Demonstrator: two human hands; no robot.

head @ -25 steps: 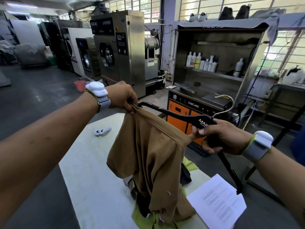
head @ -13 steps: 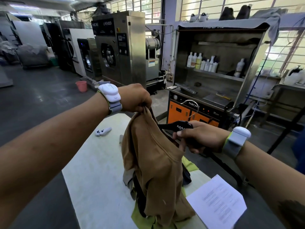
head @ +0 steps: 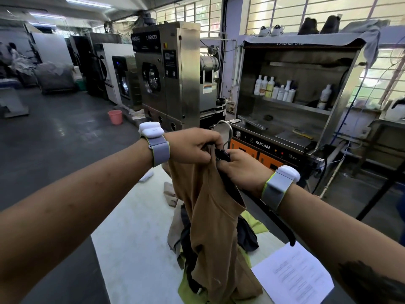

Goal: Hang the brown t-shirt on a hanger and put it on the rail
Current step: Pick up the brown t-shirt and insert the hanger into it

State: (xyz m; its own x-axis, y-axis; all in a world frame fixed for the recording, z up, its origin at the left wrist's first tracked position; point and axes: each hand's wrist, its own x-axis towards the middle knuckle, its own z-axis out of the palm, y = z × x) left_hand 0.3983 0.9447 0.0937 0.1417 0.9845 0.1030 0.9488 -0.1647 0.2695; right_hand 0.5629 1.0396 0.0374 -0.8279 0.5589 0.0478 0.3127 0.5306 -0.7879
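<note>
Head view. Landmark: white table (head: 131, 238). Brown t-shirt (head: 210, 216) is held up above the table's far half, hanging down bunched; its lower end meets a heap of dark and green clothes (head: 247, 235) on the table. Left hand (head: 192, 145) — fingers curled tight, pinching the shirt's top edge. Right hand (head: 243, 170), touching the left, fingers closed around the black hanger (head: 222, 155) at its neck; one hanger arm runs down under the right wrist. Metal hook (head: 228, 128) rises behind the left hand. Printed sheet (head: 293, 275) lies on the table's near right corner.
</note>
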